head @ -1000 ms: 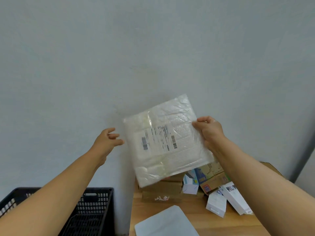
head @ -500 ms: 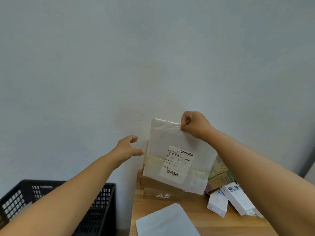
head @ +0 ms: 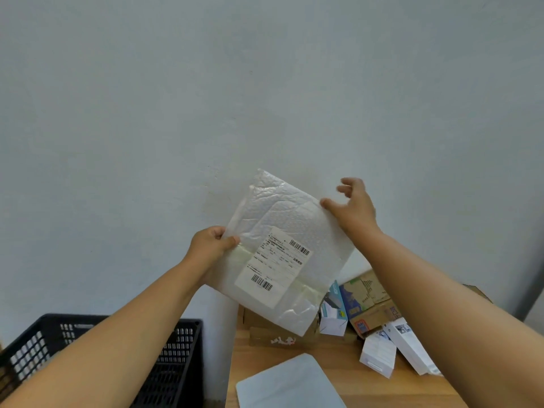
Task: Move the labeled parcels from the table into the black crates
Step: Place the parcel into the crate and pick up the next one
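A black crate (head: 173, 357) with slotted walls is seen at the lower left, beside the wooden table (head: 347, 360); its inside is largely hidden by the left arm, so its contents cannot be told. A white bubble mailer (head: 291, 245) is held up in the air above the table's back edge. Its left edge is pinched by the left hand (head: 210, 245), thumb in front. The right hand (head: 354, 207) is spread, with only the thumb touching the mailer's right corner. A white shipping label (head: 273, 266) with two barcodes is stuck on the mailer; its print is too small to be read. Cardboard boxes (head: 368, 301), small white boxes (head: 379, 354) and a flat grey envelope (head: 291, 384) are left on the table.
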Tool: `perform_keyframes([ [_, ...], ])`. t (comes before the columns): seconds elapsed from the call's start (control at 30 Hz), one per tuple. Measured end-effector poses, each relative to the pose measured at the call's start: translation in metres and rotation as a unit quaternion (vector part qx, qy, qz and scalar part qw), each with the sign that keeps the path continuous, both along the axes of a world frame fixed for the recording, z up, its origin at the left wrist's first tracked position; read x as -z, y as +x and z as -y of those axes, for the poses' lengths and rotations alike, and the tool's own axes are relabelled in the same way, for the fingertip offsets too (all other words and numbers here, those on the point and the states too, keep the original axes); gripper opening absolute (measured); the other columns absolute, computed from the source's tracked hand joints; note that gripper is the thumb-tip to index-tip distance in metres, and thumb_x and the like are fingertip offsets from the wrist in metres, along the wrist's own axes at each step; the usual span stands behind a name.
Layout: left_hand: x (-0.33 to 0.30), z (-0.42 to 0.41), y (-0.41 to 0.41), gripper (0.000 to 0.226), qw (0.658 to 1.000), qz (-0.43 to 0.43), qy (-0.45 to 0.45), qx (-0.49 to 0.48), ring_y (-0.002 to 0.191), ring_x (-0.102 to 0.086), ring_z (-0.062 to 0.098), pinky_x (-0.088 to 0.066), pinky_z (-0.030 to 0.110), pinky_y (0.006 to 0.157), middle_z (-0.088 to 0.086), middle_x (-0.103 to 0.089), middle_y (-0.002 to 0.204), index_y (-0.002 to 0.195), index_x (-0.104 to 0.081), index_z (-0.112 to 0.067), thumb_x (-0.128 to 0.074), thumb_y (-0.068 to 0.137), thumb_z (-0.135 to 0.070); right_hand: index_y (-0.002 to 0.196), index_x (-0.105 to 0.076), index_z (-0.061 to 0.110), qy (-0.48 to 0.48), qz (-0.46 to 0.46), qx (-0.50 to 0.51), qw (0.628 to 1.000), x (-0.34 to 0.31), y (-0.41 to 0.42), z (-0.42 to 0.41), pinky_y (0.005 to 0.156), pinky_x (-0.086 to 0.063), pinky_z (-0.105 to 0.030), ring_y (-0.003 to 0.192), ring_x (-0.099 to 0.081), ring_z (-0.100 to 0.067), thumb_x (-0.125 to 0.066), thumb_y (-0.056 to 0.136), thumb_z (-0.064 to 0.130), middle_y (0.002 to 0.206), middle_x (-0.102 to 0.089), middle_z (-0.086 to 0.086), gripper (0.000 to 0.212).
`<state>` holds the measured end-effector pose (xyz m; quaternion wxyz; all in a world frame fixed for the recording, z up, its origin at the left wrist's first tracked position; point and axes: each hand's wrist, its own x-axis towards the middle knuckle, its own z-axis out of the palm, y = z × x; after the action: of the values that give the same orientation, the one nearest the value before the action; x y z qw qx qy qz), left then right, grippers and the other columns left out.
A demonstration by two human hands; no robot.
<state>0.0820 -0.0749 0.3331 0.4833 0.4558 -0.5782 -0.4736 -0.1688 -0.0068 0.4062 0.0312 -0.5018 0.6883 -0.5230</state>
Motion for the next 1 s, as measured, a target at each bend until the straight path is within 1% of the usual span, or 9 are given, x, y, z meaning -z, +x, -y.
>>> perform_keyframes([
  [0.13,-0.002,-0.001,-0.002,0.004,0.997,-0.075,0.021,-0.026,0.067,-0.064,0.017,-0.049,0.026,0.057,0.005,-0.069,0.082,0.084,-0.066,-0.012,-0.066,0.085,-0.008,0.142,-0.027,0.011,0.019,0.248,-0.061,0.967,0.032,-0.009,-0.015,0.098,-0.042,-0.035,0.115,-0.049,-0.022,-0.068,0.086,0.031,0.14,-0.044,-0.01,0.073],
  [0.2,-0.001,-0.001,-0.007,0.003,0.993,-0.107,0.038,-0.032,0.067,-0.064,0.017,-0.05,0.026,0.057,0.006,-0.069,0.082,0.084,-0.066,-0.01,-0.066,0.086,-0.007,0.144,-0.024,0.008,0.05,0.299,-0.084,0.949,0.051,-0.01,-0.018,0.102,-0.043,-0.039,0.116,-0.052,-0.024,-0.068,0.086,0.031,0.14,-0.045,-0.013,0.076],
  [0.33,0.003,-0.004,-0.012,0.007,0.985,-0.151,0.069,-0.047,0.07,-0.064,0.019,-0.053,0.03,0.064,0.006,-0.068,0.08,0.08,-0.065,-0.01,-0.065,0.086,-0.007,0.11,-0.06,0.004,0.106,0.252,-0.092,0.957,0.077,-0.007,-0.019,0.092,-0.052,-0.044,0.095,-0.064,-0.025,-0.067,0.087,0.021,0.114,-0.065,-0.019,0.03],
  [0.43,0.01,-0.01,-0.01,0.005,0.983,-0.151,0.073,-0.078,0.069,-0.064,0.017,-0.051,0.027,0.061,0.004,-0.068,0.08,0.082,-0.066,-0.012,-0.065,0.086,-0.008,0.092,-0.06,-0.008,0.113,0.251,-0.084,0.958,0.091,-0.006,-0.012,0.087,-0.051,-0.058,0.076,-0.057,-0.024,-0.069,0.082,0.017,0.091,-0.065,-0.028,0.029],
  [0.5,0.016,-0.015,-0.003,0.005,0.981,-0.152,0.071,-0.097,0.07,-0.065,0.015,-0.05,0.025,0.059,0.003,-0.069,0.082,0.085,-0.066,-0.013,-0.065,0.087,-0.009,0.089,-0.062,-0.003,0.122,0.255,-0.099,0.954,0.097,-0.001,-0.005,0.081,-0.054,-0.051,0.073,-0.053,-0.023,-0.07,0.081,0.017,0.081,-0.059,-0.02,0.022],
  [0.63,0.031,-0.024,0.026,0.01,0.975,-0.147,0.085,-0.14,0.084,-0.067,0.023,-0.056,0.035,0.074,0.007,-0.071,0.094,0.095,-0.068,-0.011,-0.066,0.086,-0.01,0.084,-0.063,0.009,0.141,0.258,-0.136,0.946,0.105,0.029,0.002,0.068,-0.053,-0.03,0.073,-0.063,-0.02,-0.065,0.087,0.011,0.085,-0.067,-0.008,0.004],
  [0.73,0.042,-0.034,0.058,0.011,0.969,-0.154,0.102,-0.167,0.09,-0.068,0.026,-0.055,0.04,0.084,0.007,-0.072,0.096,0.097,-0.069,-0.011,-0.065,0.086,-0.01,0.085,-0.064,0.011,0.147,0.257,-0.155,0.942,0.113,0.06,0.006,0.06,-0.054,-0.027,0.071,-0.066,-0.017,-0.064,0.088,0.01,0.087,-0.069,-0.008,0.004],
  [0.9,0.057,-0.041,0.136,0.022,0.964,-0.126,0.121,-0.203,0.089,-0.065,0.023,-0.054,0.036,0.082,0.004,-0.07,0.099,0.093,-0.067,-0.019,-0.054,0.088,-0.002,0.088,-0.063,0.006,0.165,0.263,-0.185,0.933,0.118,0.139,0.014,0.064,-0.057,-0.033,0.072,-0.066,-0.023,-0.063,0.088,0.008,0.091,-0.068,-0.014,0.002],
  [1.0,0.065,-0.048,0.201,0.028,0.964,-0.107,0.12,-0.209,0.08,-0.064,0.019,-0.053,0.029,0.066,0.004,-0.069,0.096,0.097,-0.067,-0.016,-0.05,0.088,0.003,0.081,-0.061,0.005,0.179,0.247,-0.196,0.932,0.126,0.201,0.025,0.066,-0.056,-0.036,0.068,-0.063,-0.023,-0.066,0.086,0.011,0.088,-0.067,-0.022,0.01],
])
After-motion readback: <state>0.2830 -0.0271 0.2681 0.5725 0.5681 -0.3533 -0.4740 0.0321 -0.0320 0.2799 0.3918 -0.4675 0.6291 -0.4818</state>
